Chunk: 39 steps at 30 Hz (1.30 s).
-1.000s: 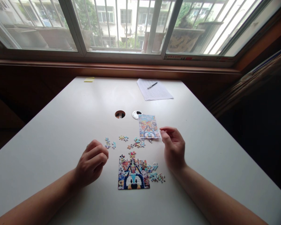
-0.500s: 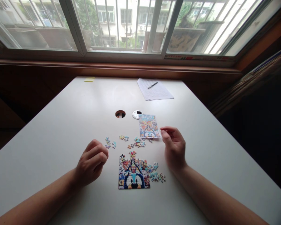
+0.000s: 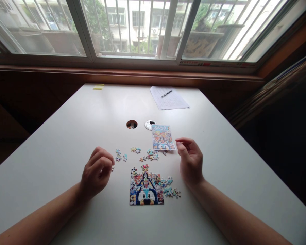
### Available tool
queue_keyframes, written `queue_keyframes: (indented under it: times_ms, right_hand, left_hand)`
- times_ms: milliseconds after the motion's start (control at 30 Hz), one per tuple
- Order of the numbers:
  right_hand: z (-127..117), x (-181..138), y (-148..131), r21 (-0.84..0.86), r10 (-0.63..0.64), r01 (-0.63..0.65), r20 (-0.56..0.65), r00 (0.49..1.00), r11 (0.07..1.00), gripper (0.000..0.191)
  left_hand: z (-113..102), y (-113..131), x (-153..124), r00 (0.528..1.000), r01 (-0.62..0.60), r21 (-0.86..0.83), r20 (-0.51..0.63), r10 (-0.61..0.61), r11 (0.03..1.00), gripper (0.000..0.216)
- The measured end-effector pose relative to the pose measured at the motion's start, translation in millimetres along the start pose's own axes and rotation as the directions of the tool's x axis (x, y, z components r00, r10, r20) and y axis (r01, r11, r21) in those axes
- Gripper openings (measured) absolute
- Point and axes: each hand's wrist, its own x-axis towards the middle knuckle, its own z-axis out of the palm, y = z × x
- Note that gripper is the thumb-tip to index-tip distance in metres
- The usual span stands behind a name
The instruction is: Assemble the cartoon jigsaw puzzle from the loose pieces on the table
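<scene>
On the white table [image 3: 66,136] are seen the curled left hand [image 3: 96,170] and curled right hand [image 3: 191,161]; if anything is gripped cannot be told. The part-made puzzle [image 3: 146,188] is laid between them, the picture card [image 3: 162,136] behind it, a small piece [image 3: 113,168] by the left hand

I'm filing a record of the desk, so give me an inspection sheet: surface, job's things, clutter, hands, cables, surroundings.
Surface: white table, with a round hole and a metal ring beside it.
Job's things: part-built puzzle, top edge ragged; loose pieces beyond it and at its right; picture card partly over the ring.
Clutter: paper with a pen on it, and a yellow note, at the far end.
Left hand: curled; a small piece shows by the fingertips, held or lying unclear.
Right hand: half-curled beside the card; contact unclear.
Cables: nothing seen.
Surroundings: barred window beyond the table.
</scene>
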Motion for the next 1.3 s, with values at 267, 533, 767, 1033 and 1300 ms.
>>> queue_keyframes:
  times_ms: [267, 533, 767, 1033, 1300]
  right_hand:
    - [-5, 14, 5, -0.041, 0.033, -0.033, 0.012, 0.999, 0.999, 0.014]
    - [-16, 37, 6, -0.027, 0.01, -0.01, 0.001, 1.0, 1.0, 0.014]
    - [-42, 70, 20, -0.045, 0.007, -0.01, -0.065, 0.998, 0.999, 0.017]
    - [-54, 80, 42, -0.138, -0.005, -0.011, -0.116, 0.993, 0.99, 0.019]
    - [-50, 73, 40, -0.165, -0.077, 0.049, -0.171, 0.982, 0.985, 0.02]
  left_hand:
    - [-3, 1, 2, 0.998, 0.048, 0.001, -0.034, -0.048, 0.999, 0.03]
    - [-11, -1, 6, 0.982, 0.153, -0.001, -0.114, -0.152, 0.988, 0.031]
    - [-22, -8, 14, 0.96, 0.214, 0.058, -0.197, -0.199, 0.975, 0.03]
    - [-38, -18, 31, 0.94, 0.293, 0.028, -0.192, -0.282, 0.956, 0.023]
    - [-65, -31, 43, 0.965, 0.14, 0.287, 0.173, -0.195, 0.948, 0.014]
